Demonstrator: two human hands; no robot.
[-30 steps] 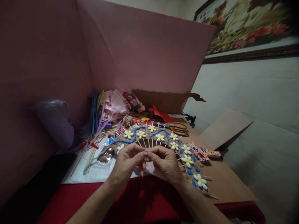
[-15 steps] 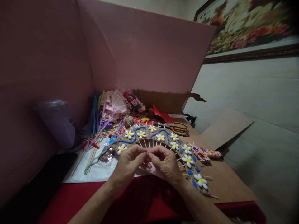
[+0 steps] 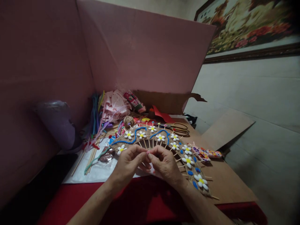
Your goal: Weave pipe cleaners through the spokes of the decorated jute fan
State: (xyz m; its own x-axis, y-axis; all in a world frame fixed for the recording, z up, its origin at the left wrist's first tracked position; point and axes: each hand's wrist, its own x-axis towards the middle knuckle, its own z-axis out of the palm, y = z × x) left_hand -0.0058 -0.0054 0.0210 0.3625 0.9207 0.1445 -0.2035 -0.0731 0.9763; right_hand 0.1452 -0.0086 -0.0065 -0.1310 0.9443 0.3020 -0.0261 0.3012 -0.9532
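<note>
My left hand point(image 3: 131, 161) and my right hand point(image 3: 165, 162) meet at the fingertips, both closed in a pinch. Between them is a tiny pink piece point(image 3: 148, 152), mostly covered by the fingers, so its kind is unclear. Just behind my hands lies a curved twine-wrapped band point(image 3: 145, 142) with thin wooden sticks through it. White flowers with yellow centres point(image 3: 188, 161), blue ovals point(image 3: 190, 172) and wavy blue strips point(image 3: 136, 139) decorate it. Beneath my fingers shows a bit of pale material with red spots, largely hidden.
Scissors point(image 3: 180, 129) lie behind the band, near a twine ball point(image 3: 128, 121). To the left are loose sticks point(image 3: 92, 157), pipe cleaners point(image 3: 95, 114) and a clear packet point(image 3: 106, 156). Brown cardboard point(image 3: 229, 184) covers the right side; a tall pink panel point(image 3: 145, 53) stands behind.
My fingertips have shifted slightly against each other around the pink piece. Less of the spotted pale material shows beneath my hands. The band and other items stay put.
</note>
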